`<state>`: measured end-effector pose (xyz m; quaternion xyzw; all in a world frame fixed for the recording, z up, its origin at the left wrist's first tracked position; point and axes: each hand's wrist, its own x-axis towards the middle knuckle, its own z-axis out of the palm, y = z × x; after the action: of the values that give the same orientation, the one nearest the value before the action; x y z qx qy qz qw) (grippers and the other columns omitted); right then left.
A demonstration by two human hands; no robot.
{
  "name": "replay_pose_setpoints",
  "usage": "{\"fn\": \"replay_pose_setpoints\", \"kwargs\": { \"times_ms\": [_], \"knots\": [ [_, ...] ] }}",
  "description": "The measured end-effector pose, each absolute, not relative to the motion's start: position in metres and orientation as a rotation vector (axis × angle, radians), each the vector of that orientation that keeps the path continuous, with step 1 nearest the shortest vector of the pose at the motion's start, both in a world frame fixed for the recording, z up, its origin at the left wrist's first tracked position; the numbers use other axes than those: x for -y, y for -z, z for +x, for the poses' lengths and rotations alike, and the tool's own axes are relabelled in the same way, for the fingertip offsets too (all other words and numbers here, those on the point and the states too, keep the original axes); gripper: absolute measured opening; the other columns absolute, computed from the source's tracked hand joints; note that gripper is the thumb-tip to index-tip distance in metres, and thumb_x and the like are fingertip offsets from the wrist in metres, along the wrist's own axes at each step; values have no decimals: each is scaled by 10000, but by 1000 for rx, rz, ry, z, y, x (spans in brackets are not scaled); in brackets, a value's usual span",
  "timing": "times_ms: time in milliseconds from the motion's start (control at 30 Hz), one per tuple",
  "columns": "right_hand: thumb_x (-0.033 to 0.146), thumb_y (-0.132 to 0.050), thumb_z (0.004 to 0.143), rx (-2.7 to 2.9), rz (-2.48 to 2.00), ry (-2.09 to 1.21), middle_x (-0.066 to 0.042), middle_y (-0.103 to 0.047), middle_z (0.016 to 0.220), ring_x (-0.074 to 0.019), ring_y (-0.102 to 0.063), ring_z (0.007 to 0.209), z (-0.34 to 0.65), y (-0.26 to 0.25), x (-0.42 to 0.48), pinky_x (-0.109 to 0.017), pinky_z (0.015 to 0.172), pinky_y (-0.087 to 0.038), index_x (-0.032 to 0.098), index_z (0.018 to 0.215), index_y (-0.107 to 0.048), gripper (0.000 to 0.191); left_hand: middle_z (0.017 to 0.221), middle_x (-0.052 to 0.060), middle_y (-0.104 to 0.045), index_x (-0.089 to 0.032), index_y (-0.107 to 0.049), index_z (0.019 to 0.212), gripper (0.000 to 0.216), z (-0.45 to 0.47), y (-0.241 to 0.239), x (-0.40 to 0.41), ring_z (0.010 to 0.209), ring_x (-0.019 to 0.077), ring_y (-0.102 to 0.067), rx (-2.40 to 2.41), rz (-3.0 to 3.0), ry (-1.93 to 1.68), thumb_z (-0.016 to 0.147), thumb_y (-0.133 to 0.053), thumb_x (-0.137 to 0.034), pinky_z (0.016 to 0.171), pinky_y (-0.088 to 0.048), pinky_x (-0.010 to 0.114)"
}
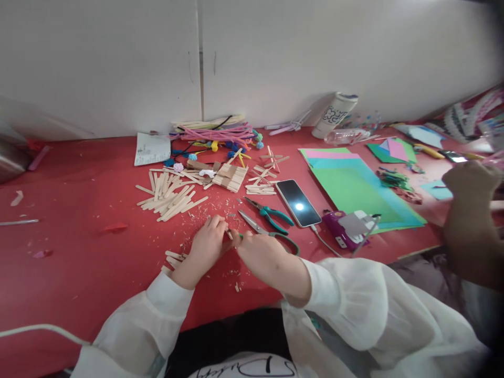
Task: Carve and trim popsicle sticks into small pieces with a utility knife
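My left hand (207,243) rests low on the red table (79,210), fingers pinched on a small wooden stick piece (228,231). My right hand (258,251) is closed around green-handled scissors (271,234), whose blades point toward the stick piece between the two hands. Wood shavings (220,207) lie scattered just beyond my fingers. A few short sticks (175,257) sit by my left wrist.
A pile of wooden craft sticks (169,195) lies beyond my left hand, a glued stick panel (230,177) and pipe cleaners (220,134) farther back. Teal pliers (271,214), a phone (298,202), coloured paper sheets (354,184) and a cup (334,114) lie right. Another person's hand (470,181) is at far right.
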<state>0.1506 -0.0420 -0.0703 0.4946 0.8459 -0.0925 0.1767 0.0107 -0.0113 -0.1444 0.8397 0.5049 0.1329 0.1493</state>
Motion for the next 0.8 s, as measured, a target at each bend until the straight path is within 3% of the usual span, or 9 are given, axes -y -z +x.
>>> {"fn": "replay_pose_setpoints", "kwargs": {
  "times_ms": [233,433,633,800],
  "knots": [
    [63,-457,830,-2472,1367,536,-142,-700,870,-200,-674,757,170,68,17,-252,600,-461,72,1247,-524,422,965,59,-529,-189,-511,852,69,11,144,11,909,210,-549,-1435,2416,-386,824,-566,-220,774,-471,329],
    [142,-366,897,-2507,1424,754,4,-711,845,-100,-640,653,189,77,14,-178,559,-434,224,1311,-483,438,1015,79,-535,-171,-533,898,204,12,144,10,990,245,-552,-1477,2417,-350,768,-671,-246,807,-471,352],
    [114,-349,879,-2480,1539,535,-173,-689,947,-248,-676,794,176,78,39,-304,608,-474,87,1367,-396,491,1010,56,-536,-196,-543,899,144,12,142,12,974,215,-556,-1498,2433,-328,800,-636,-245,800,-467,320],
    [73,-391,832,-2441,1537,403,-206,-671,990,-254,-685,771,177,73,42,-300,580,-475,92,1386,-367,555,964,79,-535,-175,-545,869,167,10,141,12,935,238,-546,-1546,2439,-320,851,-564,-341,757,-455,329]
  ]
}}
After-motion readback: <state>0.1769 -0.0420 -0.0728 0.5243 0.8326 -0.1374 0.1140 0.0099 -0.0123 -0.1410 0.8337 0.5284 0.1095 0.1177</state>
